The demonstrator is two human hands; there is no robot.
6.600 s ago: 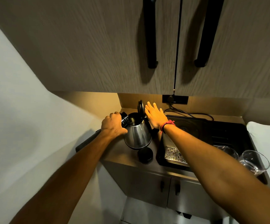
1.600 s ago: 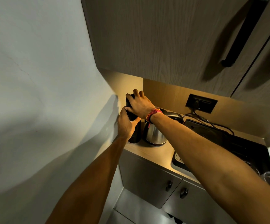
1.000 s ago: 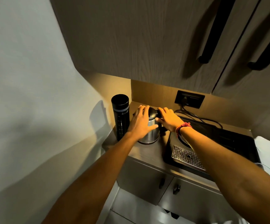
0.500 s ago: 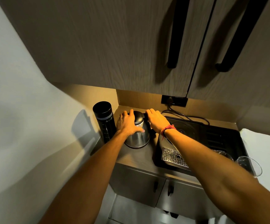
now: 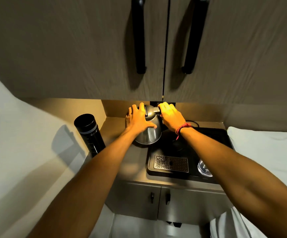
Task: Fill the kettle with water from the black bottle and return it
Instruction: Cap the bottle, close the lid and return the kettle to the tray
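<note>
The steel kettle (image 5: 149,134), lid down, is held near the back of the counter, tilted slightly. My left hand (image 5: 137,119) lies spread over its left side and top. My right hand (image 5: 170,117) is wrapped around its black handle at the right. The black bottle (image 5: 89,134), capped, stands upright at the counter's left end against the wall, clear of both hands.
A black tray (image 5: 213,134) with a metal drip grate (image 5: 171,163) and a glass (image 5: 204,169) lies to the right. Upper cabinet doors with long black handles (image 5: 140,35) hang overhead. A power cord (image 5: 193,122) runs behind the tray. White cloth (image 5: 268,152) lies at far right.
Both hands left the capped bottle and went to the kettle, whose lid is now down. Since half a second ago the hands and kettle have shifted right, toward the tray.
</note>
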